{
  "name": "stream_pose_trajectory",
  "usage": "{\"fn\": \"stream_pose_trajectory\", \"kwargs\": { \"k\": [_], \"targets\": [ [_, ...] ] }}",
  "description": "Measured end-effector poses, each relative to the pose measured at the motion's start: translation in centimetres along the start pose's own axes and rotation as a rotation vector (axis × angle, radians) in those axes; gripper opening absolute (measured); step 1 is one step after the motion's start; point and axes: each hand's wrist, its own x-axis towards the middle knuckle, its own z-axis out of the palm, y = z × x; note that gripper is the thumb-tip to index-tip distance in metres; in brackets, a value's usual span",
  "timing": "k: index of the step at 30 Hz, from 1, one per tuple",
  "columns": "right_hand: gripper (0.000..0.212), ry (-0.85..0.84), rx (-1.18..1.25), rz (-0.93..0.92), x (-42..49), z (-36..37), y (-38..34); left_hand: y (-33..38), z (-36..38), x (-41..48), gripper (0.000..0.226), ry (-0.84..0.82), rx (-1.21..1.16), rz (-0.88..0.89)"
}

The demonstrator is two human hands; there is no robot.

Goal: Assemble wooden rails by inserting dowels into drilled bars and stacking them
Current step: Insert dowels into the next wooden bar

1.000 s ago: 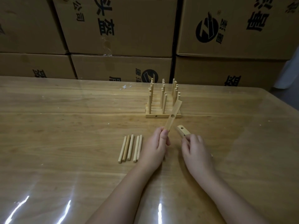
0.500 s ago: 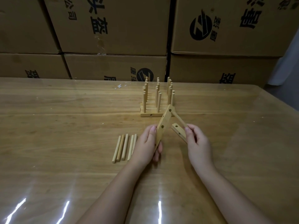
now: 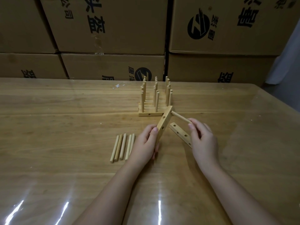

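Note:
My left hand [image 3: 146, 144] grips a drilled wooden bar [image 3: 164, 122], tilted up on edge with its far end raised. My right hand [image 3: 202, 140] pinches a dowel [image 3: 180, 119] whose far tip meets the bar's top hole. A second drilled bar [image 3: 180, 133] lies flat on the table under my right hand. Several loose dowels [image 3: 122, 147] lie side by side left of my left hand. Behind them stands the stack of finished rails [image 3: 154, 101], its dowels pointing up.
The wooden table [image 3: 65, 127] has a glossy clear cover and its right edge runs diagonally at the far right. Stacked cardboard boxes [image 3: 113, 30] form a wall along the table's back edge.
My left hand has tilted the bar so its drilled face shows. My right hand left the flat bar and now holds a dowel at the raised bar's top hole.

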Motion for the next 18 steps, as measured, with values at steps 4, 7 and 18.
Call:
{"fn": "stream_pose_trajectory", "kwargs": {
  "k": [4,7,18],
  "targets": [
    [0.025,0.022,-0.081,-0.082,-0.06,-0.32,-0.16,-0.06,0.02,-0.02,0.019,0.004,0.035,0.019],
    [0.026,0.031,-0.142,-0.122,-0.04,-0.5,-0.42,-0.22,0.05,-0.02,0.018,0.009,0.057,0.034],
    [0.023,0.035,-0.258,-0.168,0.0,-0.79,-0.82,-0.82,0.12,0.05,0.018,0.046,0.248,0.084]
  ]
}}
